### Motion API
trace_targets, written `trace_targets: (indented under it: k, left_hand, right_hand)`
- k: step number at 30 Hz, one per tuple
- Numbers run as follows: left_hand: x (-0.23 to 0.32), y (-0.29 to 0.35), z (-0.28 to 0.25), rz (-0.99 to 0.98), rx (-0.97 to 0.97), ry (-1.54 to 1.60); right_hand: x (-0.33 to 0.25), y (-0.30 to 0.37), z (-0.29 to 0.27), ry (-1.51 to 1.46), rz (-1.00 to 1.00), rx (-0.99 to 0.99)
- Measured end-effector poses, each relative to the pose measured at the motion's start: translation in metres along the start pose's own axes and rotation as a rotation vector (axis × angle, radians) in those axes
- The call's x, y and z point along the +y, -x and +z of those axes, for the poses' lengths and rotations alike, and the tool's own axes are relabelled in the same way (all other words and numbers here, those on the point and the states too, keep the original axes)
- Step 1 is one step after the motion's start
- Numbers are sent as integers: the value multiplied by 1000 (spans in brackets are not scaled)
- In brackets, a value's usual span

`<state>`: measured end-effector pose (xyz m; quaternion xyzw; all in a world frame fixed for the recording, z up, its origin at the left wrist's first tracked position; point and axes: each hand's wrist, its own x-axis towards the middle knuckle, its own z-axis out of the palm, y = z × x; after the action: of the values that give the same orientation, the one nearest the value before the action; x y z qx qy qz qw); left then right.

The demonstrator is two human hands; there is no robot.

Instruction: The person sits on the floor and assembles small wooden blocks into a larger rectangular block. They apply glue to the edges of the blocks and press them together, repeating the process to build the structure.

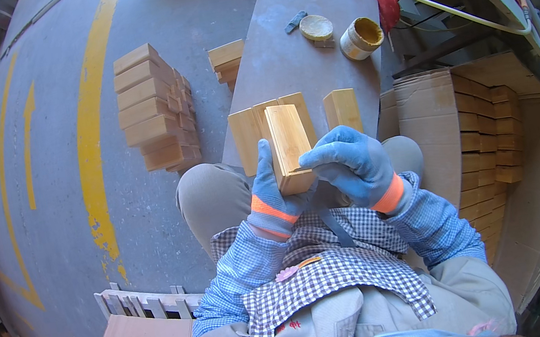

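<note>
Gloved in blue with an orange cuff, my left hand grips a light wooden block from its left side and beneath, holding it tilted above my lap. My right hand, gloved the same way, has its fingers pinched together at the block's near right edge; whatever they hold, if anything, is hidden. Just beyond the held block, several similar wooden blocks stand side by side on the grey work board. One more wooden block stands apart to their right.
Far on the board sit an open tin, a round lid with pale residue and a small blue-grey piece. Stacked blocks rise from the floor at left. An open carton of blocks stands right, below a hose.
</note>
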<state>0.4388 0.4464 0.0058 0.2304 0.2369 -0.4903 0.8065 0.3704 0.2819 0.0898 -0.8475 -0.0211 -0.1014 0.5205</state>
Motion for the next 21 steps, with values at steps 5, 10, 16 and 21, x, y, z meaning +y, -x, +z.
trace_targets:
  k: [5, 10, 16, 21]
  left_hand:
    - [0, -1, -2, -11, -1, 67]
    - [3, 3, 3, -5, 36, 180]
    - [7, 0, 0, -62, -22, 282]
    - [7, -2, -7, -78, -44, 284]
  right_hand:
    - [6, 2, 0, -35, -48, -62]
    - [15, -9, -3, -241, 87, 36]
    - [50, -42, 7, -12, 38, 154]
    - [68, -56, 7, 76, 73, 134]
